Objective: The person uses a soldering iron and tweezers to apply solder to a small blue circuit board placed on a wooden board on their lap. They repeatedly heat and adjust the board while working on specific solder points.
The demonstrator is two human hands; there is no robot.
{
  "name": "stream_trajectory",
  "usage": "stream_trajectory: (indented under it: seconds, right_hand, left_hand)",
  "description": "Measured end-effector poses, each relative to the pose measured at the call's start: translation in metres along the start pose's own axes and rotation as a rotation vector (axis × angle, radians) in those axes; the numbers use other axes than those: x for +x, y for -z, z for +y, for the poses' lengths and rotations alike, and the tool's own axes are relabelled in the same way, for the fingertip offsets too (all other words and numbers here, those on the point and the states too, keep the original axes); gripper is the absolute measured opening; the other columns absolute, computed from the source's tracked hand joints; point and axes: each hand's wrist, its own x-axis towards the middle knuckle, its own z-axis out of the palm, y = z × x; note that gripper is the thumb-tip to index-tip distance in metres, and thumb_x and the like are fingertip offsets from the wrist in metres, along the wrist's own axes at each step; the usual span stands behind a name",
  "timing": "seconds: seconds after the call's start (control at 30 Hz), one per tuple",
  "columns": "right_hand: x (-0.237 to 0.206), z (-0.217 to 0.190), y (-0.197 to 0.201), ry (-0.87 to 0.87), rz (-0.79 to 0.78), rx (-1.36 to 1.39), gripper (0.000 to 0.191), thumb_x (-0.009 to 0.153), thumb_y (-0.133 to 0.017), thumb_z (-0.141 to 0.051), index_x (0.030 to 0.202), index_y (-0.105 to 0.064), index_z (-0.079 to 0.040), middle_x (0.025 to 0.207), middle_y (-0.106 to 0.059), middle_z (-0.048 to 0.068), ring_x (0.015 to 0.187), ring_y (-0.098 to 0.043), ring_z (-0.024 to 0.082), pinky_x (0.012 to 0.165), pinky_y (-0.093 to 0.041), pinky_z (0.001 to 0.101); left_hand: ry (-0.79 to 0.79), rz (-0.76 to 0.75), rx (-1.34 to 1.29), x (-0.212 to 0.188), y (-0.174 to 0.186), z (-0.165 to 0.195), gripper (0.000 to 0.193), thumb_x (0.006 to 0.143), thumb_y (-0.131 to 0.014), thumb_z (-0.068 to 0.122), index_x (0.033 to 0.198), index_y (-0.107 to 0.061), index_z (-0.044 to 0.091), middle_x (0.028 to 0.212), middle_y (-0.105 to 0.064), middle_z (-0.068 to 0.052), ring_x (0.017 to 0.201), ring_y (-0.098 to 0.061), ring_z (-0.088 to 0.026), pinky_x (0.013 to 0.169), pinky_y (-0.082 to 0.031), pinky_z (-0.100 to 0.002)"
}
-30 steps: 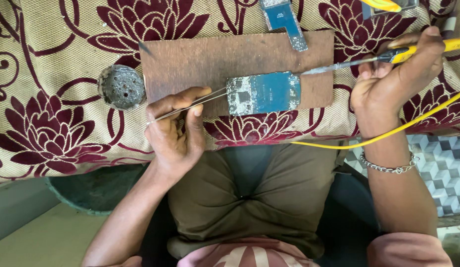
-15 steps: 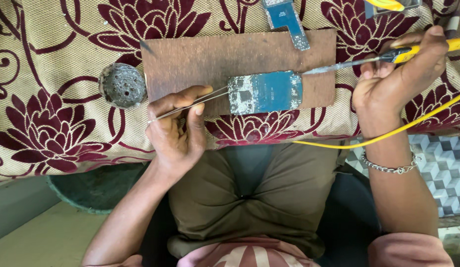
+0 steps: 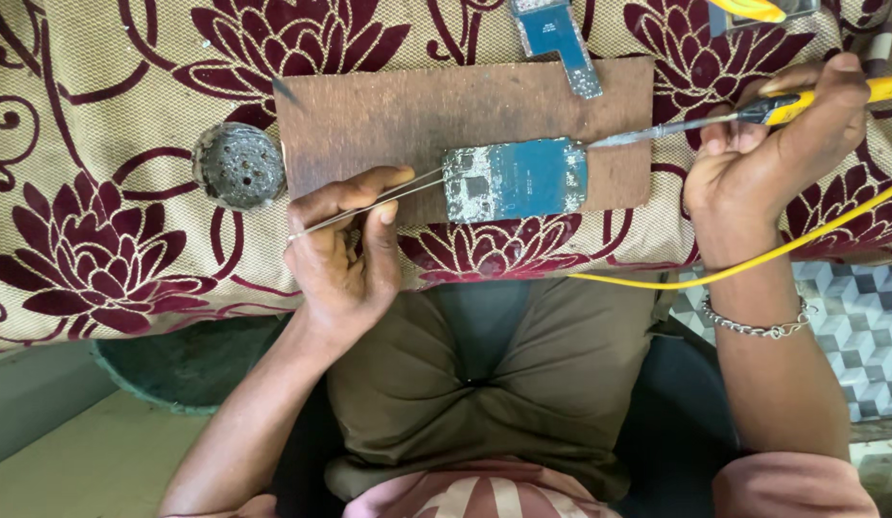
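Two hands work one board [image 3: 515, 179]. My left hand [image 3: 345, 249] pinches tweezers [image 3: 369, 205] shut between thumb and fingers, tips laid on the board's left edge, I judge to pin it flat. My right hand [image 3: 767, 158] is closed round an iron [image 3: 714, 120], its tip touching the board's right end. That board lies on a brown plank [image 3: 388, 115] over the flowered cloth [image 3: 91, 230]. A round metal pot [image 3: 238, 165] sits just left of the plank; a second board [image 3: 559, 40] lies at its top edge. The yellow cord [image 3: 753, 264] trails under my right wrist, clear of the work.
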Motion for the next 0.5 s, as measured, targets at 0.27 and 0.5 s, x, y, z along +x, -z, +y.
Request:
stream_trajectory:
  seconds: [0.27,0.5]
  right_hand:
    - [-0.0002,0.0014,0.0024,-0.001,-0.013,0.011,0.037,0.118,-0.050,-0.031,0.096,-0.050,-0.002,0.072,-0.045,0.010,0.049,-0.041,0.016,0.042,-0.036,0.0312]
    - [0.0015,0.0008,0.0001,0.007,-0.016,0.012,0.037,0.117,-0.053,-0.029,0.094,-0.049,-0.001,0.074,-0.047,0.010,0.049,-0.042,0.017,0.042,-0.036,0.0321]
  left_hand:
    - [-0.049,0.002,0.063,0.0002,0.0003,0.0018,0.026,0.111,-0.058,-0.006,0.125,-0.037,0.000,0.122,-0.071,-0.024,0.098,-0.073,-0.018,0.084,-0.058,-0.024]
    - [-0.028,0.007,0.073,0.0008,0.0000,0.0014,0.026,0.108,-0.060,-0.006,0.122,-0.038,-0.001,0.118,-0.073,-0.025,0.093,-0.073,-0.017,0.079,-0.058,-0.024]
